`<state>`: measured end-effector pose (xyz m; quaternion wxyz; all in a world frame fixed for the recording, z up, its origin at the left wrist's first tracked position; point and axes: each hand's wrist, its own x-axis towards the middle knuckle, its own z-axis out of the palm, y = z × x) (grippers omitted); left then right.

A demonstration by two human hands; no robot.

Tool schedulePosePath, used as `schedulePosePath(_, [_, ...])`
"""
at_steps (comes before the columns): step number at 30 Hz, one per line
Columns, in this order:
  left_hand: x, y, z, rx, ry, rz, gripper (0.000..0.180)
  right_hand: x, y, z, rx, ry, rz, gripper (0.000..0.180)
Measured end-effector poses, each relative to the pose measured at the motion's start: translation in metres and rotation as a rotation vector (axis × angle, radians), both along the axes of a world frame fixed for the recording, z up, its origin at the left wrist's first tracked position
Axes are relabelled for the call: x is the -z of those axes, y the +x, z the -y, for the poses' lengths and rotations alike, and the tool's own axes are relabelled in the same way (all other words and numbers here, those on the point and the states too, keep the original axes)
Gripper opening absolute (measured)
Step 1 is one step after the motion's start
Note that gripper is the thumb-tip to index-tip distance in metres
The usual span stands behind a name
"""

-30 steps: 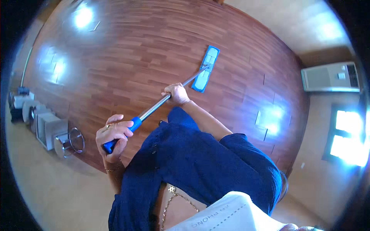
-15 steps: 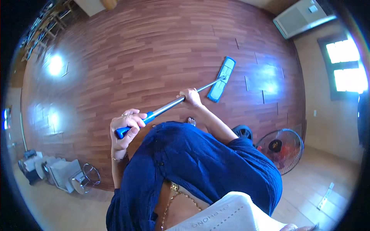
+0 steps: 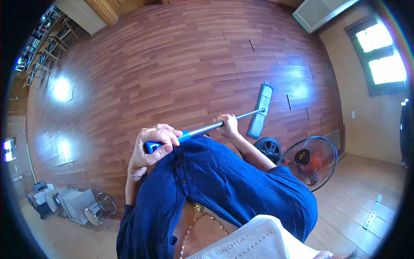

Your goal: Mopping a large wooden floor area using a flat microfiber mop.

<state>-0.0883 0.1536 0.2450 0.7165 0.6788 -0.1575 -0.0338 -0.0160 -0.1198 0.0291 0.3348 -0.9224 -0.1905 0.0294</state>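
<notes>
A flat mop (image 3: 261, 113) with a light-blue rectangular head lies on the wood-patterned floor, ahead and to the right of me. Its metal pole slants back across my body to a blue grip. My left hand (image 3: 156, 142) is wrapped round that blue grip at the pole's upper end. Lower down, my right hand (image 3: 227, 126) closes round the metal part of the pole. Both arms stay close in front of my dark blue clothes.
A standing fan (image 3: 308, 164) with a round black base (image 3: 268, 149) stands close on my right. Stools (image 3: 99, 209) and grey boxes line the left. A wall with a window (image 3: 377, 54) rises at the right, and a white cabinet-like unit (image 3: 319, 13) stands far right.
The mop head has come nearer to me and slightly right, toward the fan. Both hands have shifted right with the pole, still gripping it.
</notes>
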Motion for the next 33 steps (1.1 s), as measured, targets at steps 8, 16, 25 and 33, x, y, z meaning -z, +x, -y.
schedulePosePath(8, [-0.071,-0.011,-0.004,-0.077,0.127,0.26,0.014,-0.061,-0.006,-0.034,-0.149,0.272,0.025,0.033])
schedulePosePath(16, [-0.166,-0.064,-0.018,0.136,0.416,0.53,0.026,-0.108,-0.015,-0.112,-0.55,0.518,-0.065,0.038])
schedulePosePath(25, [-0.129,-0.068,0.057,-0.243,0.286,0.786,0.029,-0.077,-0.008,-0.139,-0.822,0.621,-0.277,0.042])
schedulePosePath(33, [-0.076,-0.011,0.098,-0.367,0.616,0.554,0.029,-0.148,0.067,-0.083,-1.255,0.741,-0.794,0.096])
